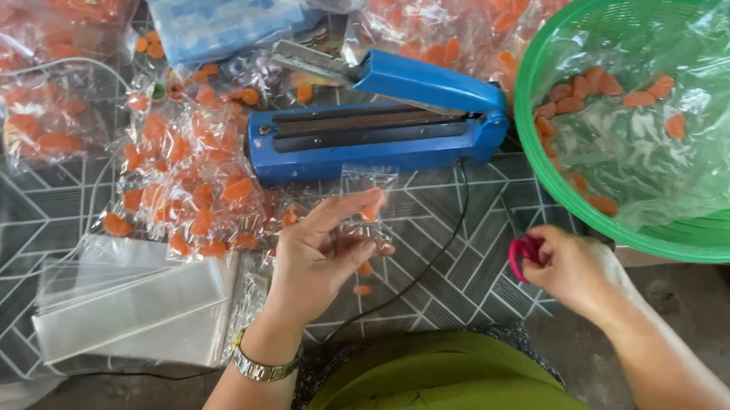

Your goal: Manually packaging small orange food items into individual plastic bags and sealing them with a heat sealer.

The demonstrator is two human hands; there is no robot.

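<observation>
**Small clear bag in my left hand, red-handled tool in my right**

My left hand is half open, fingers spread, thumb and fingertips pinching a small clear plastic bag with a few orange pieces inside. It sits upright just in front of the blue heat sealer, whose arm is raised. My right hand is closed around a red-handled tool; only the handle loop shows, so I cannot tell what kind.

Packages: heap of filled clear bags of orange pieces left of the sealer, more along the top edge. Flat stack of empty clear bags lower left, beside my left wrist. Pale blue box top centre, behind the sealer. Green mesh basket at right, lined with clear plastic, loose orange pieces inside. Everything rests on a grey geometric-patterned mat. Black cord runs from the sealer toward me.
</observation>
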